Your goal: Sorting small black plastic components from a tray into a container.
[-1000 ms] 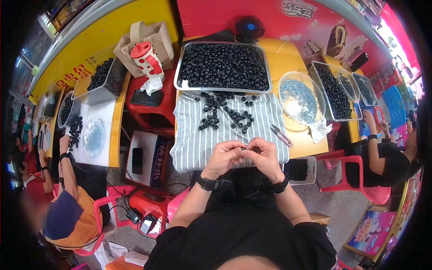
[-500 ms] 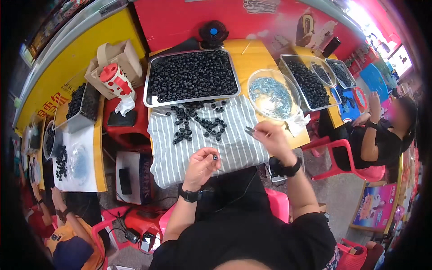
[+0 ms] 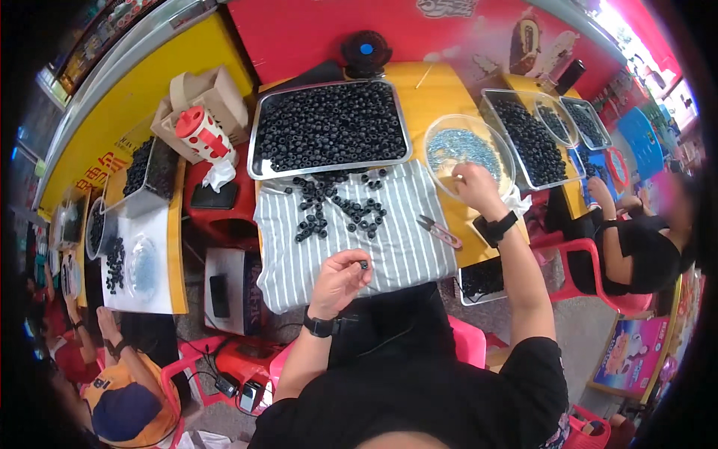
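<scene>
My left hand (image 3: 338,286) pinches a small black ring-shaped part (image 3: 364,265) between thumb and fingertips, just above the near part of the striped grey cloth (image 3: 284,254). My right hand (image 3: 479,190) is over the near side of a round clear bowl (image 3: 511,161) of small bluish, shiny pieces (image 3: 465,147). Its fingers are drawn together; what they hold, if anything, is too small to make out. Thread snips (image 3: 440,231) with pinkish handles lie on the cloth, apart from both hands. Loose black ring-shaped parts (image 3: 364,213) lie scattered farther back on the cloth.
A metal tray (image 3: 407,142) heaped with black parts stands behind the cloth, a small fan (image 3: 366,51) behind it. Clear bins (image 3: 529,142) of black parts stand right. A red-lidded cup (image 3: 203,133) is left. Other people sit working at both sides.
My right hand has put the snips down on the cloth and moved up and right to the bowl. My left hand still pinches the black part. The whole view has shifted slightly.
</scene>
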Demonstrator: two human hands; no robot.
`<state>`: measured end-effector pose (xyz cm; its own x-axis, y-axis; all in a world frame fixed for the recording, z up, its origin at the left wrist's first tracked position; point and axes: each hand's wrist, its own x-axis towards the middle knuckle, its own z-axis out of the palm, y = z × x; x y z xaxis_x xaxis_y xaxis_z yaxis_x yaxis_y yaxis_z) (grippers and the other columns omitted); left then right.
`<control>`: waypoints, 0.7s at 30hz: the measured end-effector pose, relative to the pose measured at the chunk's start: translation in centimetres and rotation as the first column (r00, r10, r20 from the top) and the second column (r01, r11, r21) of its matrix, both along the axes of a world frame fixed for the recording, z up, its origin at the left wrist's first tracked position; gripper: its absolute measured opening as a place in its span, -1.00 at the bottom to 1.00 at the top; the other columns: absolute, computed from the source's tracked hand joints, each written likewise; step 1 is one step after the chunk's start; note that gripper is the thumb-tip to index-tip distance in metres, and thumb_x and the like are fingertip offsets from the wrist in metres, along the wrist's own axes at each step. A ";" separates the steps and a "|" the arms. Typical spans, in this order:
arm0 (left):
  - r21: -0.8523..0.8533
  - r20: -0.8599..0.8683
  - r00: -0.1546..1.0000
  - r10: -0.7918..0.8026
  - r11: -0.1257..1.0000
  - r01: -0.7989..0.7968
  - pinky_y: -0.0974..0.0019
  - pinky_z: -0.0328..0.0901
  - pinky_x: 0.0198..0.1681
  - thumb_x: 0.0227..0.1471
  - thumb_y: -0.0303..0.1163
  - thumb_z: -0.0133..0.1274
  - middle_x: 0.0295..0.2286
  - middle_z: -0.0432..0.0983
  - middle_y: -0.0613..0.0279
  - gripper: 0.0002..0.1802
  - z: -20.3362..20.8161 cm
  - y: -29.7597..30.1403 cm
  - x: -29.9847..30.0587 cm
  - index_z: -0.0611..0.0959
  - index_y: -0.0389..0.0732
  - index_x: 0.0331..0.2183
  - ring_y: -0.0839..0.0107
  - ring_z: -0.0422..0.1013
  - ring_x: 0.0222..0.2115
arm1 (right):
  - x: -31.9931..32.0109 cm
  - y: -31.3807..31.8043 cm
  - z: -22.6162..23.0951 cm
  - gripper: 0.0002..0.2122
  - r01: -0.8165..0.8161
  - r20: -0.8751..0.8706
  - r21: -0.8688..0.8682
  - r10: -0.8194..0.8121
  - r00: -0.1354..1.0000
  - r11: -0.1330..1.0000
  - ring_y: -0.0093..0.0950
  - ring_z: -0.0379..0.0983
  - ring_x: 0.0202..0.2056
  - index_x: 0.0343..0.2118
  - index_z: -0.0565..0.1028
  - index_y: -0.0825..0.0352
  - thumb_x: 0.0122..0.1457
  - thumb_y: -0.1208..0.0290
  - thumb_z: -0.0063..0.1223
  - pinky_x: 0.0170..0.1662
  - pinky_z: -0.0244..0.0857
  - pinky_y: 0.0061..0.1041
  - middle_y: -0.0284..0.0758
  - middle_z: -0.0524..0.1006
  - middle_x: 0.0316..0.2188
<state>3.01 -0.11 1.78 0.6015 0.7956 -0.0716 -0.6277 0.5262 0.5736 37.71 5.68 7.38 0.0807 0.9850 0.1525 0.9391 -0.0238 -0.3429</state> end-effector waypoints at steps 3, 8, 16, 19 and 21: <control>-0.009 0.013 1.000 -0.020 1.000 0.020 0.47 0.30 -0.39 0.08 -0.49 0.08 -0.40 0.51 0.16 -0.74 0.0 0.1 0.0 0.55 -0.37 -0.15 0.43 0.42 -0.42 | 0.1 -0.2 -0.5 -0.88 0.028 -0.007 0.089 -0.028 1.000 0.996 -0.08 0.46 -0.34 -0.46 0.54 0.34 -0.08 0.53 -0.01 -0.27 0.34 -0.22 -0.08 0.51 -0.43; -0.014 0.040 0.998 -0.038 0.999 0.038 0.48 0.31 -0.37 0.07 -0.50 0.08 -0.36 0.50 0.14 -0.73 -0.3 0.3 0.1 0.54 -0.38 -0.16 0.42 0.42 -0.41 | -4.4 -1.1 2.3 -0.93 -0.140 -0.282 0.257 0.213 0.935 0.956 -0.17 0.47 -0.44 -0.46 0.52 0.39 -0.05 0.56 0.11 -0.34 0.33 -0.32 -0.15 0.50 -0.50; -0.026 0.062 0.998 -0.025 0.999 0.027 0.49 0.32 -0.36 0.08 -0.53 0.05 -0.40 0.50 0.10 -0.73 -0.4 0.3 0.2 0.53 -0.39 -0.14 0.42 0.42 -0.41 | -12.6 0.4 1.8 -0.93 -0.380 -0.322 0.134 0.403 0.857 0.915 -0.09 0.44 -0.40 -0.47 0.52 0.37 -0.03 0.57 0.02 -0.34 0.30 -0.20 -0.14 0.48 -0.48; 0.010 0.096 0.994 -0.057 0.998 0.056 0.50 0.33 -0.36 0.10 -0.52 0.04 -0.39 0.50 0.10 -0.73 -0.7 0.5 0.1 0.52 -0.38 -0.13 0.41 0.44 -0.40 | -14.2 1.1 1.6 -0.96 -0.440 -0.255 0.120 0.456 0.853 0.890 -0.11 0.44 -0.43 -0.51 0.52 0.34 -0.05 0.56 0.03 -0.36 0.30 -0.19 -0.18 0.49 -0.49; 0.001 0.103 0.993 -0.049 0.999 0.049 0.49 0.34 -0.35 0.11 -0.51 0.04 -0.38 0.51 0.10 -0.74 -0.8 0.5 0.0 0.52 -0.38 -0.13 0.41 0.45 -0.39 | -15.2 0.8 1.8 -0.97 -0.461 -0.133 0.094 0.470 0.873 0.882 -0.13 0.44 -0.45 -0.53 0.51 0.33 -0.06 0.56 0.05 -0.38 0.31 -0.23 -0.20 0.48 -0.51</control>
<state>3.06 0.34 0.96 0.6440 0.7649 -0.0089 -0.6568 0.5589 0.5062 22.48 6.45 9.22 -0.3590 0.9039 0.2323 0.7749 0.4275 -0.4656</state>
